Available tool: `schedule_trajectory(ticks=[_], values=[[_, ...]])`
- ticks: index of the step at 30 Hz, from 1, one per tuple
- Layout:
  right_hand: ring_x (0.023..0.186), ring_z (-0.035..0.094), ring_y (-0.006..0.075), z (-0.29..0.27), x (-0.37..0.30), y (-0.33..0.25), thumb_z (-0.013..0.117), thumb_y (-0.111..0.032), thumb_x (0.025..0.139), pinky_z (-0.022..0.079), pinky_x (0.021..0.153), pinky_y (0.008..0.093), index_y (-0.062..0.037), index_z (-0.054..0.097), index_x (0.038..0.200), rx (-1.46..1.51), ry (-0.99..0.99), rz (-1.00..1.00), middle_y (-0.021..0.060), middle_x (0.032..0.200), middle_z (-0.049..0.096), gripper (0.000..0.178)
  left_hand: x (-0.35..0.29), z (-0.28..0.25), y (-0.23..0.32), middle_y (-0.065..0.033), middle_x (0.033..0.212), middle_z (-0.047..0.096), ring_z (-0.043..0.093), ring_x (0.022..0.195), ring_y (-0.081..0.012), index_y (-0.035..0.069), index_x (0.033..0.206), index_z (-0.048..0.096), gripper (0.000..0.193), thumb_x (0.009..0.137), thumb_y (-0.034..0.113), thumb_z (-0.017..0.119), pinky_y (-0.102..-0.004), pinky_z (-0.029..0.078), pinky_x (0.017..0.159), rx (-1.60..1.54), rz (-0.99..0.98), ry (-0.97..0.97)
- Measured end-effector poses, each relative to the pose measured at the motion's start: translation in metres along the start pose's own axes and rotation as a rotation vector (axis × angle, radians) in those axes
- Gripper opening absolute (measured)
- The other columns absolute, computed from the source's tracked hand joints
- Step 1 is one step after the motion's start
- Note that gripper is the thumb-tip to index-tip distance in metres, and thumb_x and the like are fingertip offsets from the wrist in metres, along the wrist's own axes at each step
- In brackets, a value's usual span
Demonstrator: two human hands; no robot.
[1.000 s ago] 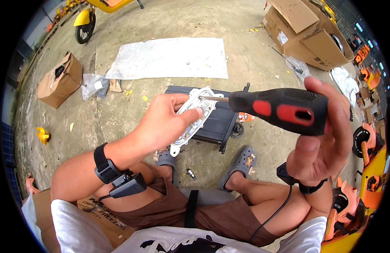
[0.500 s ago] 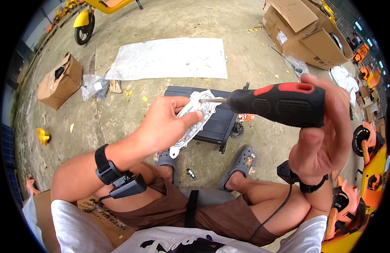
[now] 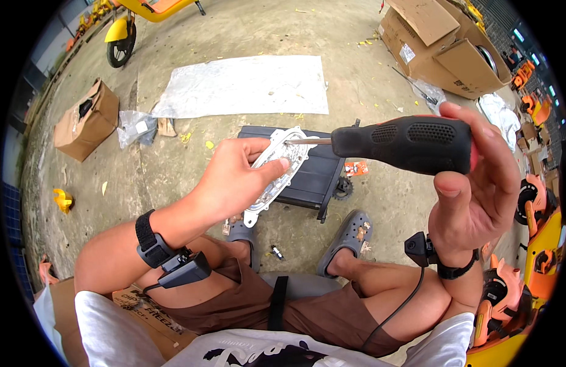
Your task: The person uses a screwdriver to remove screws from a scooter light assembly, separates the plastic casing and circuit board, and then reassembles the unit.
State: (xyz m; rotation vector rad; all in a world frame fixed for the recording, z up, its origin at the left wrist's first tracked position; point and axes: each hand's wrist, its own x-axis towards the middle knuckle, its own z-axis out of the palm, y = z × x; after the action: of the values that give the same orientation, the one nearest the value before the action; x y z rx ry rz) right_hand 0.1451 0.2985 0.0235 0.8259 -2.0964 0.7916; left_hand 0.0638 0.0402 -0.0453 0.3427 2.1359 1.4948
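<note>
My left hand (image 3: 237,180) pinches a white oval housing (image 3: 272,191) between thumb and fingers. The piece is held up at a slant, with mounting tabs round its rim and a shiny, see-through inside. In my right hand (image 3: 478,189) is a large screwdriver (image 3: 405,144) with a black ribbed grip and a little red. Thumb and fingers hold the butt end of its handle. The metal shaft lies nearly level, and its tip meets the upper part of the housing near my left fingers. What the tip bears on is too small to make out.
Below the housing stands a low black platform (image 3: 313,183), a gear-like dark disc (image 3: 343,188) beside it. Beyond lies a white sheet (image 3: 246,85). Cardboard boxes (image 3: 90,119) stand left and far right; orange and yellow scooter parts (image 3: 509,287) crowd the right. A small marker-like object (image 3: 277,252) lies between my feet.
The screwdriver handle has turned about its axis, so its red patches are mostly out of sight. My right hand has shifted slightly right and its grip has rolled. The housing has barely moved.
</note>
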Motion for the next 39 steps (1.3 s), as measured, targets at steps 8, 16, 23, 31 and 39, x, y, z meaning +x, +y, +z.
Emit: schedule_trajectory(ticks=[8, 16, 23, 31, 39], values=[[0.108, 0.06, 0.0331, -0.003, 0.008, -0.005, 0.057, -0.034, 0.096, 0.047, 0.094, 0.0409, 0.0036, 0.039, 0.136, 0.027, -0.189, -0.097, 0.0307, 0.123, 0.055, 0.058, 0.002, 0.001, -0.001, -0.0043, 0.093, 0.069, 0.059, 0.077, -0.0043, -0.008, 0.106, 0.064, 0.02, 0.092, 0.005, 0.061, -0.0216, 0.049, 0.065, -0.085, 0.006, 0.007], [0.104, 0.059, 0.0258, 0.015, -0.006, 0.003, 0.065, -0.038, 0.09, 0.045, 0.096, 0.0357, 0.0021, 0.043, 0.132, 0.063, 0.215, 0.12, 0.0269, 0.125, 0.055, 0.062, 0.001, -0.001, 0.003, -0.0045, 0.094, 0.069, 0.059, 0.078, -0.0043, -0.008, 0.109, 0.063, 0.023, 0.091, 0.005, 0.061, -0.0211, 0.049, 0.066, -0.112, 0.023, 0.01], [0.103, 0.06, 0.0262, 0.002, 0.004, -0.001, 0.046, -0.029, 0.097, 0.045, 0.094, 0.036, 0.0002, 0.029, 0.146, 0.0, -0.103, -0.009, 0.0319, 0.131, 0.049, 0.059, 0.001, -0.002, 0.001, -0.0038, 0.094, 0.068, 0.058, 0.078, -0.0036, -0.008, 0.109, 0.064, 0.023, 0.091, 0.006, 0.062, -0.0205, 0.048, 0.065, -0.056, 0.032, -0.004], [0.104, 0.058, 0.03, 0.001, 0.011, -0.002, 0.047, -0.021, 0.098, 0.049, 0.088, 0.0381, 0.0002, 0.042, 0.136, -0.094, -0.129, -0.099, 0.0305, 0.121, 0.054, 0.044, -0.001, -0.003, -0.001, -0.0051, 0.095, 0.069, 0.06, 0.078, -0.0049, -0.009, 0.11, 0.063, 0.023, 0.09, 0.004, 0.062, -0.0212, 0.049, 0.066, 0.015, 0.014, 0.024], [0.099, 0.058, 0.0262, 0.0, 0.004, 0.001, 0.054, -0.026, 0.096, 0.049, 0.085, 0.0366, 0.0011, 0.037, 0.141, -0.054, -0.144, -0.106, 0.0292, 0.126, 0.052, 0.055, -0.001, -0.005, 0.005, -0.0063, 0.095, 0.07, 0.061, 0.078, -0.0056, -0.008, 0.11, 0.063, 0.023, 0.091, 0.004, 0.061, -0.0217, 0.05, 0.066, -0.159, 0.009, 0.031]])
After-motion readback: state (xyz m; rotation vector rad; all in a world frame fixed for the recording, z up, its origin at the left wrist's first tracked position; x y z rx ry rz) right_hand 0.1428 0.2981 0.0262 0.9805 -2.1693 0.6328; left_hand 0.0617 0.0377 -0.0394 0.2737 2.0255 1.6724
